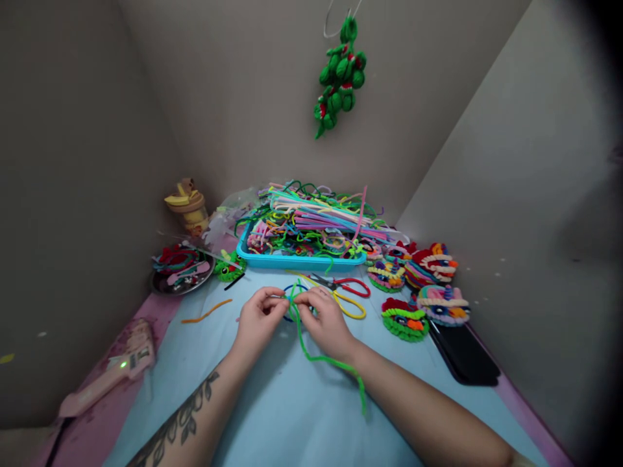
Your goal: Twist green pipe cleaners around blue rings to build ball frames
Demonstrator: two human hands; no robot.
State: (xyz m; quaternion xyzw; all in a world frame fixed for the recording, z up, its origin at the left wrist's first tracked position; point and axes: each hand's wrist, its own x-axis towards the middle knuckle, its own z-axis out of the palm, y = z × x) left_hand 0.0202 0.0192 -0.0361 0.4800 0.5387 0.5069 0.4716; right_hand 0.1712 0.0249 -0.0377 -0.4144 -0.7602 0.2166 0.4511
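Observation:
My left hand [263, 314] and my right hand [325, 319] meet over the middle of the blue cloth, each with thumb and fingertips pinched together. Between them runs a bright green pipe cleaner [311, 357], its long tail curving down past my right wrist. Some blue loops show behind the fingertips, partly hidden by the hands; I cannot tell whether they are joined to the green piece. Just beyond my right hand lie scissors [354, 287] with one red and one yellow handle. An orange pipe cleaner [207, 312] rests left of my left hand.
A blue tray [302, 261] heaped with pipe cleaners stands at the back. Several colourful fuzzy bird faces [405, 319] and a black phone [463, 353] lie right. On the left are a pink glue gun [114, 373], lit green, and a metal bowl [181, 285]. Green ornaments [341, 78] hang above.

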